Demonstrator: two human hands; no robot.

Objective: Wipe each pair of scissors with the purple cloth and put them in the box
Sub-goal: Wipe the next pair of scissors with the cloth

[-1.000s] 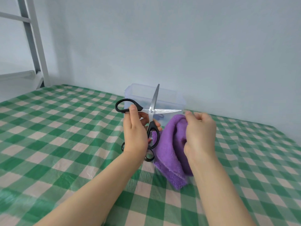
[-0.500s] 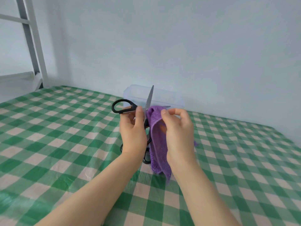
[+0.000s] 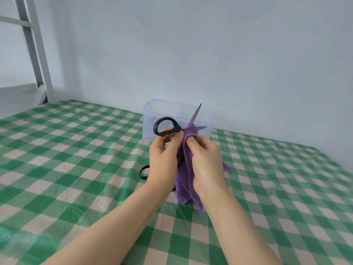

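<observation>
1. Above the green checked tablecloth, both hands work close together in front of the clear plastic box.
2. Left hand holds a pair of scissors by the black handles, fingers curled around the lower part; one handle loop sticks up above the thumb, another shows below the hand near the table.
3. Scissors are wide open, blades spread apart: one points up and away, the other roughly sideways toward the box.
4. Right hand holds the purple cloth, thumb and forefinger pinching it over the blades near the pivot. Rest of the cloth hangs down between the hands, its lower end at or near the table.
5. Box sits just behind the hands against the wall, lid off. Contents too hazy to tell through the plastic.
6. Step, as I judge it: wiping the blades, drop into the box not yet done.
7. Risks: open blades could nick a fingertip if the cloth is thin where the pinch slides along the edge.
8. Cloth loops could snag on a blade tip and tug the scissors out of the left hand.
9. Upper tip is close to the box rim; a careless swing could knock the light box.
</observation>
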